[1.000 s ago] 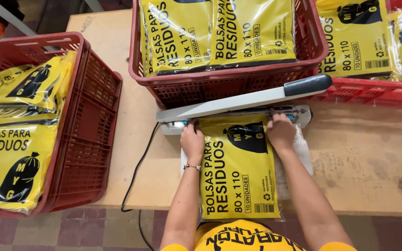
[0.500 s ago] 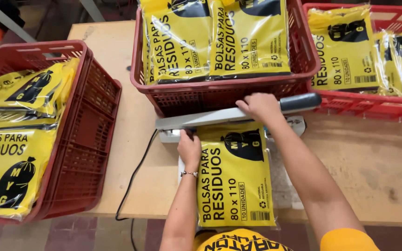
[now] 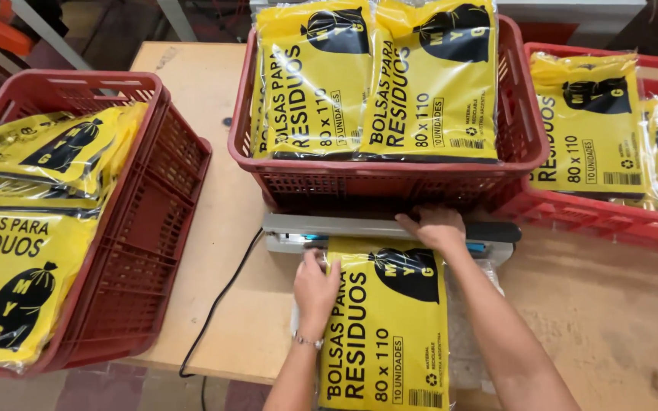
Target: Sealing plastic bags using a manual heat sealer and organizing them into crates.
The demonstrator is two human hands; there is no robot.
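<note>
Yellow bag pack (image 3: 390,335) lies flat under the sealer
Its top edge sits beneath the lowered grey sealer bar (image 3: 359,227)
</note>
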